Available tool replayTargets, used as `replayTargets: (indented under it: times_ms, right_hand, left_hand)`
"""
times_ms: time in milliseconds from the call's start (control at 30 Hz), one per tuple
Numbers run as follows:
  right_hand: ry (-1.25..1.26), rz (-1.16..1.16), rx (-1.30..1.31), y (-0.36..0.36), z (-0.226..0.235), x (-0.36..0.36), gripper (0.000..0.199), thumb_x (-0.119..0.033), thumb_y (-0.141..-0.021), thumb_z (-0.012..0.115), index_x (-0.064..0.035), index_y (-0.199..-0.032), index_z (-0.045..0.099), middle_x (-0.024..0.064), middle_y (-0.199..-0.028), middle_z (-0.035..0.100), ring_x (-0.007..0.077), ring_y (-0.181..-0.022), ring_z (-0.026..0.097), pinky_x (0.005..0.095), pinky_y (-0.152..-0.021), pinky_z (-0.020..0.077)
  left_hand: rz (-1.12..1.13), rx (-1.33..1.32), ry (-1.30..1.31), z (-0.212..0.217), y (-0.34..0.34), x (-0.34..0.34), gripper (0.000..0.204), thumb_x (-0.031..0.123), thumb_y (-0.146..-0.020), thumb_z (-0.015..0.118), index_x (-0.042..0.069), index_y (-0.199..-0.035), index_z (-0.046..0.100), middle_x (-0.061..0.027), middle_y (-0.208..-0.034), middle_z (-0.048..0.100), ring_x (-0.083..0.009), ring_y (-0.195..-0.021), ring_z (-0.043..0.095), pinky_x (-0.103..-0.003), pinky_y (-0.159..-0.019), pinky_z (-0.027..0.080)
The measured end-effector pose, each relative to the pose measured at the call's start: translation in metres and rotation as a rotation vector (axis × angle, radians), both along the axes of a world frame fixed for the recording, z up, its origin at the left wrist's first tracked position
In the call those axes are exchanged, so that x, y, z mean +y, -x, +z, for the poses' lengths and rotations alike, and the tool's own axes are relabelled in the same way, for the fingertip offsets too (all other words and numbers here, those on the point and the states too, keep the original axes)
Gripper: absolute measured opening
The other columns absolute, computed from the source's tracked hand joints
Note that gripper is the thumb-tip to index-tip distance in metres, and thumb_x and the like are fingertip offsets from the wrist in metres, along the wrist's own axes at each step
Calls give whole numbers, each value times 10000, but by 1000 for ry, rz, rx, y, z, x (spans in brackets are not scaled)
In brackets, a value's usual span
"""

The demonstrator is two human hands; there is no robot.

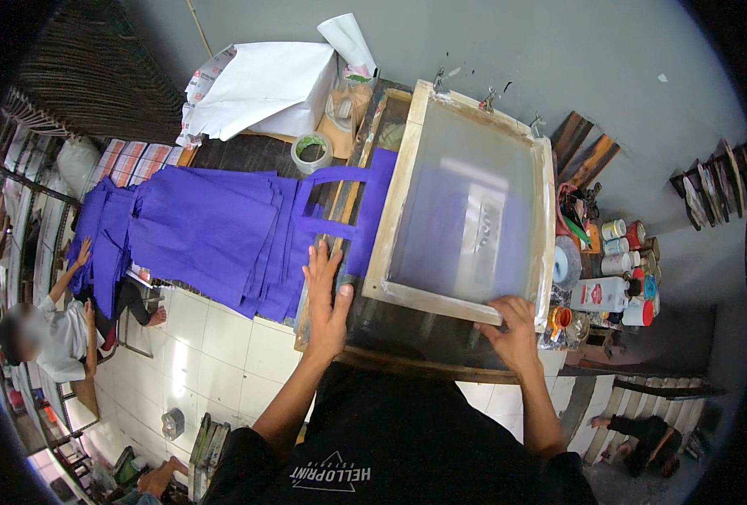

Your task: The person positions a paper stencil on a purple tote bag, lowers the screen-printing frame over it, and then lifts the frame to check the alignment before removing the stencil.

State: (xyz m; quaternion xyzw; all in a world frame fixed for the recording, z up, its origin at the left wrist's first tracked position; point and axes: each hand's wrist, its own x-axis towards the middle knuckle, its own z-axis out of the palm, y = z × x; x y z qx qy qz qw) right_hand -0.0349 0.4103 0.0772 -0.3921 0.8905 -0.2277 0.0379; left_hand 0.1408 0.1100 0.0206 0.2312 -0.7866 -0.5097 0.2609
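Observation:
A wooden-edged screen printing frame (402,210) lies over the dark work board (390,332) in front of me. Through its mesh (441,194) a purple cloth shows, along with a lighter patch bearing a design. My right hand (512,330) grips the frame's near edge close to the right corner, fingers on top and thumb at the front. My left hand (329,310) is held open, fingers apart, beside the handles of a purple fabric bag (382,181) that sticks out from under the frame's left side. Whether the left fingers touch anything is hard to tell.
A pile of purple bags (213,227) spreads to the left. Behind it are a tape roll (312,152) and a white paper-wrapped package (268,88). Paint jars and a white jug (599,295) crowd the right. Another person (66,341) sits at far left, touching the purple cloth.

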Motion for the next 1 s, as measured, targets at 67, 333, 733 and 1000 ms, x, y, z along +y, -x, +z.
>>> replayTargets:
  times_ms: [67, 333, 733, 1000]
  right_hand:
    - [-6, 2, -6, 1, 15, 0, 439, -157, -719, 917, -52, -1105, 736, 125, -1087, 707, 347, -1106, 619, 466, -1014, 424]
    - [53, -77, 82, 30, 126, 10, 495, -234, -768, 897, -40, -1187, 719, 137, -1152, 702, 329, -1131, 626, 448, -1019, 472]
    - [321, -54, 880, 174, 260, -45, 297, -261, -1000, 731, -44, -1202, 717, 123, -1180, 751, 258, -1127, 705, 371, -999, 523]
    - [429, -209, 1023, 294, 297, -131, 352, -344, -982, 652, -1, -1050, 698, 205, -1078, 691, 385, -1055, 647, 497, -929, 517]
  left_hand:
    - [-3, 22, -35, 8, 0, -7, 616, 386, -1103, 466, -21, -1564, 447, -244, -1735, 243, -414, -1639, 91, -566, -1292, -22]
    - [47, 133, -51, -1, 4, -26, 525, 270, -1115, 458, -2, -1564, 452, -222, -1703, 337, -379, -1633, 169, -539, -1303, -1]
    - [-91, 24, 95, 32, 43, -13, 497, 230, -1034, 638, -9, -1464, 562, -221, -1534, 564, -398, -1508, 436, -524, -1281, 243]
    - [-396, -127, 381, 56, 122, 13, 531, 256, -1004, 688, -25, -1437, 565, -254, -1490, 583, -420, -1431, 513, -533, -1259, 308]
